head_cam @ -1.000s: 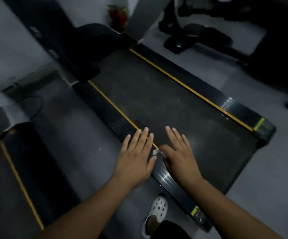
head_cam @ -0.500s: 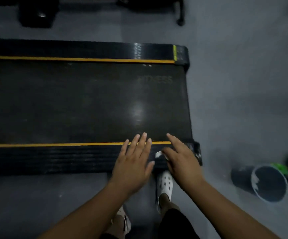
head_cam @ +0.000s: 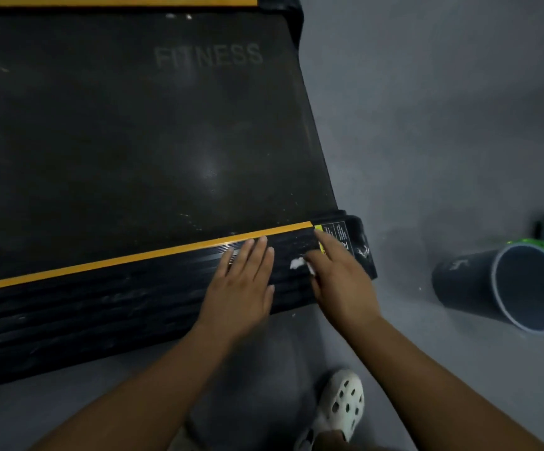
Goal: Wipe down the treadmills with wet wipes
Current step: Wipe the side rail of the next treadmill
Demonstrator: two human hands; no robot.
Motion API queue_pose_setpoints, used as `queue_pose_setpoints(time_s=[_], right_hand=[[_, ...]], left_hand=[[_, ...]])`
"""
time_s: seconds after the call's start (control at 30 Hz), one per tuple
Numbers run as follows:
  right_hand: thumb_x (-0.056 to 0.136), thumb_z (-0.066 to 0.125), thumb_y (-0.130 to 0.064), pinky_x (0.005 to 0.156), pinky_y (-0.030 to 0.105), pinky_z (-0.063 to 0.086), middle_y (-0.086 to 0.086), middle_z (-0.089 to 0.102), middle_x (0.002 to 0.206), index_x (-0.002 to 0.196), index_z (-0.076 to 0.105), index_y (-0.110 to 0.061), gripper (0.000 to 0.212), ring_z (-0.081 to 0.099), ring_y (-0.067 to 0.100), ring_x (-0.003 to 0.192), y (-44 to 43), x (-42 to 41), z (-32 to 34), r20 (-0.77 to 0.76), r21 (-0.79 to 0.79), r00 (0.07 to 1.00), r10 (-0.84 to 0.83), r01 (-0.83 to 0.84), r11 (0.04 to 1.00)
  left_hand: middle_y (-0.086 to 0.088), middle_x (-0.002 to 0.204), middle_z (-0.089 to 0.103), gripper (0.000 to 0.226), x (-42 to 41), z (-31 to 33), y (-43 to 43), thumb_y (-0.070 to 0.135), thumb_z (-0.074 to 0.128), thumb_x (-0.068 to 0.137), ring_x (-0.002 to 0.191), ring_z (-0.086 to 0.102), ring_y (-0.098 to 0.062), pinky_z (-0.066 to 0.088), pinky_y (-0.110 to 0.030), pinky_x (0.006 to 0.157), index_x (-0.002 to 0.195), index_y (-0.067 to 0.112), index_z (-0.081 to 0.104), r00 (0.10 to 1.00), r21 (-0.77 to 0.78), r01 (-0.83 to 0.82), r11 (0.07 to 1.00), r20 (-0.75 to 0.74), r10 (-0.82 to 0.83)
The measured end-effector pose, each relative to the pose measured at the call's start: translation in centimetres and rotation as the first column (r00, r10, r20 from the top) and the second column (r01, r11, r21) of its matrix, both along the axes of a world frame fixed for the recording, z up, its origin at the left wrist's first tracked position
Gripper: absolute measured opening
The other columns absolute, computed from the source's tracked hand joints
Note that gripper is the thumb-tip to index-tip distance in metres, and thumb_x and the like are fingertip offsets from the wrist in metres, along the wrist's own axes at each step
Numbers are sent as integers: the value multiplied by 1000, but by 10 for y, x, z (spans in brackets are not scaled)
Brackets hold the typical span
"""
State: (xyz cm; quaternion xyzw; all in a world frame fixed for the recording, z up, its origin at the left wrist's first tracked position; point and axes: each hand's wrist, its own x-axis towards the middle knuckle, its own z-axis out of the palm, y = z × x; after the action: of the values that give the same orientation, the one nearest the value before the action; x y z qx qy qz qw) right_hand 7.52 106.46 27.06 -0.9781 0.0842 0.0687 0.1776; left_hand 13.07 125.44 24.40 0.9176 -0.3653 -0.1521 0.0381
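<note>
left hand (head_cam: 241, 288) flat, fingers straight, resting on the treadmill side rail (head_cam: 101, 301) | right hand (head_cam: 342, 281) flat too, pressing the wet wipe (head_cam: 296, 263) onto the same rail

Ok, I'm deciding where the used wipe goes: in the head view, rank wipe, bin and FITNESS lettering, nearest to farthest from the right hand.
1. wipe: touching the right hand, on the near rail.
2. bin: on the floor, off to the right.
3. FITNESS lettering: across the belt, toward its far side.
</note>
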Motion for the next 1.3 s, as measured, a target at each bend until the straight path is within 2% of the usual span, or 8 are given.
queue_pose_setpoints(time_s=[0.23, 0.43, 0.57, 0.73, 0.9, 1.03, 1.17, 1.3], right_hand=[[99, 39, -41, 123, 45, 22, 14, 30, 162, 152, 34, -8, 62, 27, 30, 151, 21, -41, -121, 49, -74, 991, 124, -120, 990], [103, 20, -57, 125, 44, 9, 10, 16, 167, 159, 23, -9, 73, 10, 21, 155, -6, -13, -133, 113, -88, 992, -50, 60, 994], [105, 15, -53, 120, 48, 17, 7, 22, 166, 158, 26, -12, 68, 16, 21, 154, 4, -49, -127, 68, -130, 973, 221, -211, 969], [101, 11, -58, 124, 45, 1, 8, 9, 168, 157, 28, -11, 75, -1, 24, 155, -6, -13, -115, 17, -126, 1000, -22, 24, 992], [93, 57, -11, 100, 40, 45, 11, 53, 132, 125, 63, -14, 33, 52, 31, 118, 5, -31, -112, 249, -44, 962, -115, 130, 990], [91, 58, 2, 68, 31, 40, 0, 61, 95, 99, 70, -19, 25, 57, 21, 88, -13, -33, -97, 192, 41, 973, -127, 121, 992], [87, 66, -6, 70, 35, 52, 4, 67, 97, 86, 72, -11, 8, 62, 26, 89, -2, -14, -94, 278, -64, 961, 8, 10, 998], [93, 59, -16, 97, 39, 54, 11, 65, 127, 131, 59, -6, 39, 60, 26, 119, 27, -26, -99, 271, -90, 953, 136, -115, 989]], left_hand=[[-14, 166, 18, 63, 4, -97, -25, 38, 22, 103, 154, 15, -25, 22, -47, 124, 157, 5, 25, 995, -116, -21, 993, 90, 32], [-14, 165, 21, 63, 1, -111, -26, 38, 24, 103, 154, 18, -25, 22, -47, 123, 156, 5, 28, 982, -166, -30, 986, 177, 60], [-13, 164, 25, 62, 2, -104, -18, 37, 25, 101, 153, 21, -26, 13, -41, 122, 154, 5, 35, 985, -139, -18, 990, 167, 41], [-14, 161, 33, 63, -1, -91, 8, 38, 24, 100, 149, 30, -28, 25, -44, 122, 151, 5, 42, 979, -74, -77, 994, 184, 89], [-9, 163, 30, 63, -8, -91, 14, 41, 20, 102, 151, 25, -23, 17, -39, 124, 153, 9, 39, 978, -97, -118, 988, 162, 132], [-5, 166, 20, 66, -11, -89, 14, 44, 14, 101, 154, 14, -18, 8, -37, 126, 158, 13, 29, 980, -115, -122, 986, 145, 139], [-5, 166, 20, 67, -9, -87, 14, 44, 14, 100, 154, 14, -18, 8, -37, 125, 158, 13, 29, 978, -117, -142, 983, 137, 157], [-4, 167, 18, 67, -7, -90, 13, 44, 14, 100, 155, 12, -17, 9, -37, 125, 158, 14, 28, 980, -118, -140, 983, 123, 154]])
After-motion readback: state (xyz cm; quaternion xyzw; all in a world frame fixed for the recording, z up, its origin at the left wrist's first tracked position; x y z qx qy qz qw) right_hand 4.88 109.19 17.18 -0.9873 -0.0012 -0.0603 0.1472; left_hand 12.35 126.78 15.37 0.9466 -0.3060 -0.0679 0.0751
